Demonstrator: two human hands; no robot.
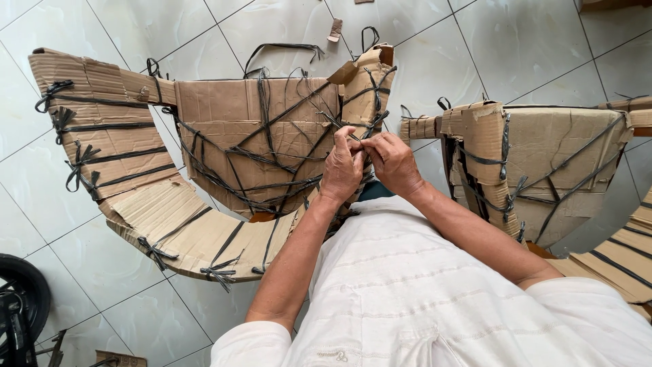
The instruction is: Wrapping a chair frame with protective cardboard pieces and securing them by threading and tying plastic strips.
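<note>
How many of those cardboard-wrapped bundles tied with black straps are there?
2: one large cardboard-wrapped bundle under both hands, a second at the right, partly cut off; more may lie outside the view.

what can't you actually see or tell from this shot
- Head view: what the left hand and right hand pinch; their fingers cover it, so each grip is unclear.
- Head view: the second cardboard-wrapped piece runs off the right edge.
- Head view: the black wheel-like object is cut by the left edge.
- Head view: what lies under the cardboard-wrapped chair; cardboard and black straps hide it.
</note>
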